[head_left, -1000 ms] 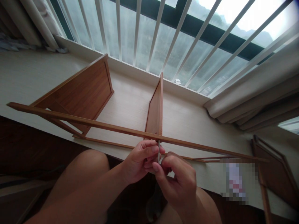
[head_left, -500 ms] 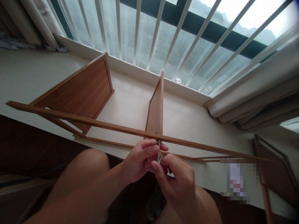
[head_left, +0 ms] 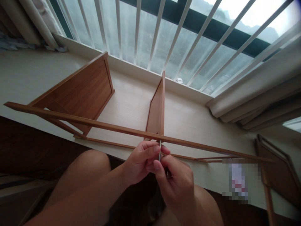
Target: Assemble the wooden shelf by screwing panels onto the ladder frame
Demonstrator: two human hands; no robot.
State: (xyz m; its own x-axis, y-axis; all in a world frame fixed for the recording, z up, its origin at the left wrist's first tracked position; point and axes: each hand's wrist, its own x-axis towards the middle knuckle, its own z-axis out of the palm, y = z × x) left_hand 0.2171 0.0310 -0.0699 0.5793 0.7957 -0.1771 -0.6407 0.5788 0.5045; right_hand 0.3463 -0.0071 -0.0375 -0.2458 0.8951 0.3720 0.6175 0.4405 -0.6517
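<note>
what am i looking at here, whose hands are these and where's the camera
There's no machine: these are one person's bare hands, seen from a camera worn on that person's head, looking forward and down.

Ahead is a pale surface beside a barred window. On it stands a wooden frame with upright panels and a long rail. A pixelated patch at right can't be made out.

The right hand pinches a thin rod near its lower end; the left hand has fingers around it.
</note>
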